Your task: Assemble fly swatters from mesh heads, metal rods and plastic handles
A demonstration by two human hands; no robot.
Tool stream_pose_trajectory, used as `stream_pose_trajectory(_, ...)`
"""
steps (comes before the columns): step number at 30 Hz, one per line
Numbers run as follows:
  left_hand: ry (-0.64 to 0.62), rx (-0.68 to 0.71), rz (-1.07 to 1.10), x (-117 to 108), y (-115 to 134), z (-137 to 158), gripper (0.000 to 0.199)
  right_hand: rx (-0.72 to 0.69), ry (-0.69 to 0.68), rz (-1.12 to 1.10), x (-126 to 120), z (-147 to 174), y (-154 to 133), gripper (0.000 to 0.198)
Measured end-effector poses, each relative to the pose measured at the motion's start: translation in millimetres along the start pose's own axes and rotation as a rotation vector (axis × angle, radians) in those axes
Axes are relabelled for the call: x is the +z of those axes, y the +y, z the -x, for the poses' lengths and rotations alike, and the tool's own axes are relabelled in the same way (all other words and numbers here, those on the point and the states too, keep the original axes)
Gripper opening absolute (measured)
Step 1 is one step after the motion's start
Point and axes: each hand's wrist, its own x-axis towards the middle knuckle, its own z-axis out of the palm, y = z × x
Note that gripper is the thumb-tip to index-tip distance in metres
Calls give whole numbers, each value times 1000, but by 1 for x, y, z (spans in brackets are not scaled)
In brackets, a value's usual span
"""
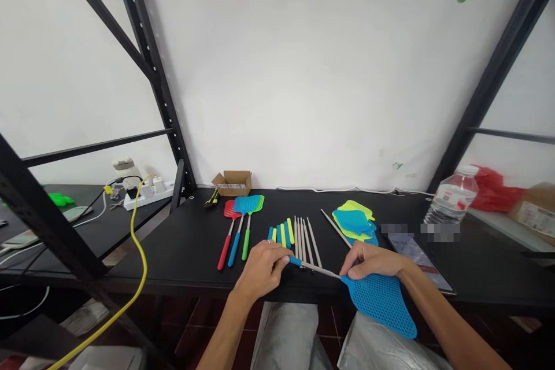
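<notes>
A blue fly swatter [384, 303] lies across both hands near the table's front edge, its perforated head over my lap. My left hand [264, 269] is closed round its blue grip, most of which the fingers hide. At the joint of metal rod and head, my right hand [370, 260] pinches the swatter. Beyond my hands lie several blue and yellow handle grips [284, 233] and several bare metal rods [303, 240]. A stack of yellow and blue swatter heads [353, 221] sits behind my right hand, with a single rod [335, 226] beside it.
Red, blue and green swatters [236, 237] lie at the left. Behind them stand a small cardboard box [233, 183] and a black-yellow tool [211, 199]. To the right are a phone [420, 260] and a water bottle [453, 196]. A yellow cable [141, 254] hangs left, by a black shelf post [162, 87].
</notes>
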Motion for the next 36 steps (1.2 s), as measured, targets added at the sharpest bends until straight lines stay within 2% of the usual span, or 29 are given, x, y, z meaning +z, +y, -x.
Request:
stream_pose_trajectory(9, 40, 4, -12, 2, -2, 0, 34, -43, 17, -94, 4, -4, 6, 37)
stream_pose_trajectory(15, 195, -71, 17, 2, -4, 1, 35, -79, 335, -219, 17, -7, 6, 51)
stream_pose_trajectory(20, 267, -143, -47, -11, -16, 8, 34, -80, 499, -351, 21, -13, 12, 63)
stream_pose_trajectory(23, 333, -261, -128, -24, -24, 15, 34, -84, 588, -452, 23, -11, 8, 67)
stream_pose_trajectory(26, 394, -493, -253, -36, -27, 21, 33, -124, 652, -494, 27, -7, 2, 65)
stream_pose_trajectory(29, 402, -692, -387, -40, -26, 23, 33, -134, 690, -453, 31, -6, 0, 63)
stream_pose_trajectory(36, 327, -768, -499, -27, -11, 15, 29, -131, 728, -404, 31, -12, 11, 56)
